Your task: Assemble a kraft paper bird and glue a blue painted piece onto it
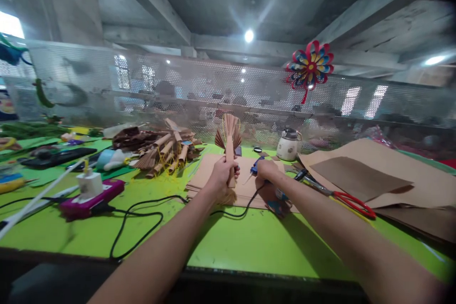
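Observation:
My left hand (225,173) is closed around a brown folded-paper craft (230,140) and holds it upright over the middle of the table. Its pleated paper fans out at the top, with thin yellow string looped about it. To the right, my right hand (268,171) is closed on a blue glue gun (254,167), whose pale tip points down and left. A black cord (245,213) runs from near this hand across the table. Beneath both hands lies a stack of brown paper sheets (206,171).
Several similar paper crafts (171,149) are piled at left, near a purple power strip (107,194) with a white plug (90,184). At right are red-handled scissors (352,203), large brown sheets (363,161) and a white jar (288,145). A perforated screen (206,90) stands behind.

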A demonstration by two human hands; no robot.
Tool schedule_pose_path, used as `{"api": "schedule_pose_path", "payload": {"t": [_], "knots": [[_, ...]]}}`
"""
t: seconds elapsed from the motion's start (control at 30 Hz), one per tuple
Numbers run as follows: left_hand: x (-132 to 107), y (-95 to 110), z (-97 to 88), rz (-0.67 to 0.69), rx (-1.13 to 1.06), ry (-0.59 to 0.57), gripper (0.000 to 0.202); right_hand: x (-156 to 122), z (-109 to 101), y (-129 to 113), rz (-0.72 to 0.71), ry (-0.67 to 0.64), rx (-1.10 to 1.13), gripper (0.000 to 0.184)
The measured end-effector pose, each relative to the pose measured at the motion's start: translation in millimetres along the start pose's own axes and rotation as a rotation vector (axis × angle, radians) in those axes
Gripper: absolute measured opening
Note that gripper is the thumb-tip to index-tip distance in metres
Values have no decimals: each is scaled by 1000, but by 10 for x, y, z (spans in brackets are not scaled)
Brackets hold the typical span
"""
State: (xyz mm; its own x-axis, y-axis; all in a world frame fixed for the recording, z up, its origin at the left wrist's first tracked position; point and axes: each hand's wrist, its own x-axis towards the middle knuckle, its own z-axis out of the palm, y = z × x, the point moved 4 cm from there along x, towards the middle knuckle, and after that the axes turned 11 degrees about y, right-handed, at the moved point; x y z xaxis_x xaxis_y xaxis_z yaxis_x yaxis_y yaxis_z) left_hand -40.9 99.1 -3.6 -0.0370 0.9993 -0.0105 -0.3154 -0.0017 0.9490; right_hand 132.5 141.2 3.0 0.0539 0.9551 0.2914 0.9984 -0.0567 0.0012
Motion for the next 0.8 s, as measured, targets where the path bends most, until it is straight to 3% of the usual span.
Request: {"api": "schedule_pose_path", "payload": {"t": [0.13,0.3,0.4,0.6,0.8], "knots": [[51,33,-59,19,-7,26,31,-11,-131,79,61,37,122,33],[137,146,-174,60,-5,75,32,28,-576,151,93,217,420,32],[161,192,-212,75,8,108,34,-95,-760,173,88,325,677,25],[82,99,-144,72,56,91,34,-570,-853,175,-25,420,1220,40],[6,-20,-62,71,84,26,33,-877,-829,191,-118,412,1449,46]]}}
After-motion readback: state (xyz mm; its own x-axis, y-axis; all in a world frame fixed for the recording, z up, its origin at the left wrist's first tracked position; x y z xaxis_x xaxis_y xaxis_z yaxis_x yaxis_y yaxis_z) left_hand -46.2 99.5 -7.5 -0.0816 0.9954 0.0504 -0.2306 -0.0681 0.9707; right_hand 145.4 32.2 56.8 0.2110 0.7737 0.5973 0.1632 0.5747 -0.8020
